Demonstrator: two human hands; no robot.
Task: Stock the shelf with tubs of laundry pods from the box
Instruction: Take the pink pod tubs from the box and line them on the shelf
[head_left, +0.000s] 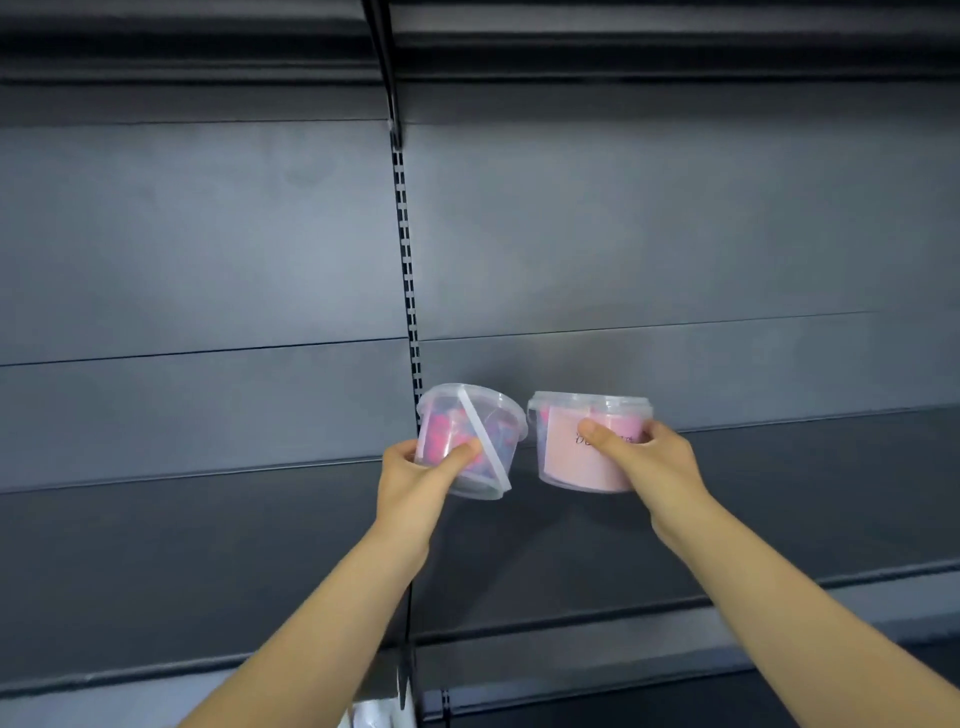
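Left hand (415, 470): fingers and thumb curled round the side of a clear tub (493, 431), thumb across its front wall; right hand (649, 457): thumb pressed on the front and fingers wrapped behind a second tub (569, 465); both arms bare and reaching forward. Left tub tilted, rim leaning to the right, a translucent handle band (480, 441) running slantwise across its face; pink and blue pods visible through the wall. Right tub near upright, clear lid (592, 402) on, pale pink label facing the camera, print too blurred to read. Tubs side by side, close but apart. Both sit low over the dark grey shelf (779, 499), near its rear edge; base contact with the shelf cannot be told. Slotted upright (408, 270) rises behind the left tub, dividing the grey back panel (208, 234); another shelf (623, 52) overhead.
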